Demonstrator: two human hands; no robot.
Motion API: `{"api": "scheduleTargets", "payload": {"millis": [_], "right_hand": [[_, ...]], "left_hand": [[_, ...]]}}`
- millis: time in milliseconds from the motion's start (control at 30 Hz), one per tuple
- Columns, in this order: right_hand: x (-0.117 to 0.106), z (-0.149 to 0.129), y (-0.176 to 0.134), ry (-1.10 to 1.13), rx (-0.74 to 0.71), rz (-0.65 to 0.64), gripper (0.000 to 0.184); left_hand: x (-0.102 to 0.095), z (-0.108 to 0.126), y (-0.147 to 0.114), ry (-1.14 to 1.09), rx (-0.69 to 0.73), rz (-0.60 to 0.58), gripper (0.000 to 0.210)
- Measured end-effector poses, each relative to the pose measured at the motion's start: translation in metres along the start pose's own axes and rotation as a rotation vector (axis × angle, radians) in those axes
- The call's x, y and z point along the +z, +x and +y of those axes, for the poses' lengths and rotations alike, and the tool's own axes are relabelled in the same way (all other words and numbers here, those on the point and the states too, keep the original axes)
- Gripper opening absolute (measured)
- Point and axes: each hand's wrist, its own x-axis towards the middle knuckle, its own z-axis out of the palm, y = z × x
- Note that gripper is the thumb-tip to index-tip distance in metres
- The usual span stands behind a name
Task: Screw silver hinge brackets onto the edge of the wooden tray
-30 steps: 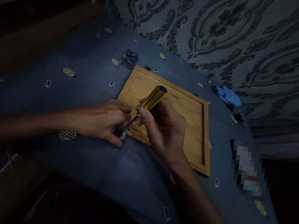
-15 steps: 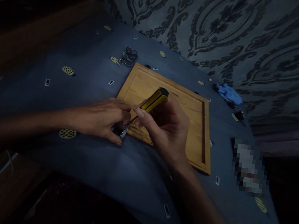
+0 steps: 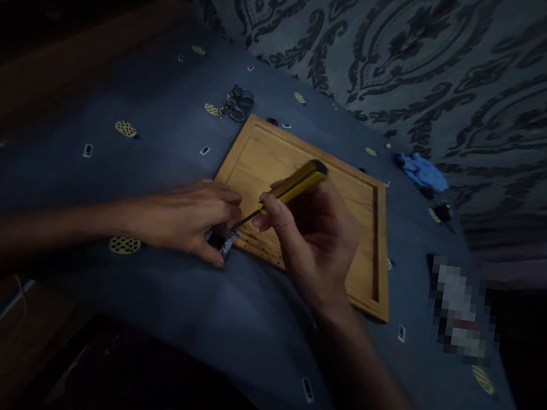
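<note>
Screwdriver (image 3: 301, 185) in the right hand (image 3: 316, 254), fingers closed on its yellow-and-black handle, which leans out to two o'clock! The shaft slants down toward eight, tip right at a small metal piece (image 3: 226, 246), which sits at nine o'clock from that hand. And the left hand (image 3: 198, 217), thumb and fingers curled narrow, clasps that piece by the wooden board's (image 3: 271, 164) eight o'clock edge.

Wooden panel (image 3: 274, 158) on blue cloth (image 3: 166, 100)
</note>
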Motion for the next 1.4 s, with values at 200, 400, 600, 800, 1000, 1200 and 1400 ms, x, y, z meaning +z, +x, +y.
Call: {"api": "scheduleTargets", "payload": {"millis": [200, 400, 600, 800, 1000, 1200, 1400], "right_hand": [[-0.006, -0.002, -0.005, -0.065, -0.083, 0.071, 0.016], [-0.005, 0.003, -0.008, -0.089, -0.049, 0.034, 0.019], [-0.003, 0.004, -0.009, -0.077, -0.001, 0.033, 0.02], [-0.001, -0.001, -0.008, -0.03, 0.034, -0.016, 0.022], [-0.006, -0.013, 0.0, 0.001, 0.115, -0.138, 0.026], [-0.013, -0.018, 0.006, 0.019, 0.138, -0.293, 0.026], [-0.004, -0.008, 0.003, -0.08, 0.049, -0.189, 0.026]], "left_hand": [[0.0, 0.0, 0.0, -0.001, 0.01, 0.007, 0.033], [0.003, -0.005, -0.002, -0.036, 0.041, 0.045, 0.033], [0.004, -0.006, 0.0, -0.057, 0.038, 0.029, 0.03], [0.002, -0.004, 0.0, -0.028, 0.05, 0.044, 0.029], [0.004, -0.007, -0.001, -0.049, 0.081, 0.06, 0.027], [0.009, -0.011, -0.001, -0.053, 0.112, 0.105, 0.03], [0.004, -0.005, -0.001, -0.014, 0.067, 0.047, 0.027]]}}
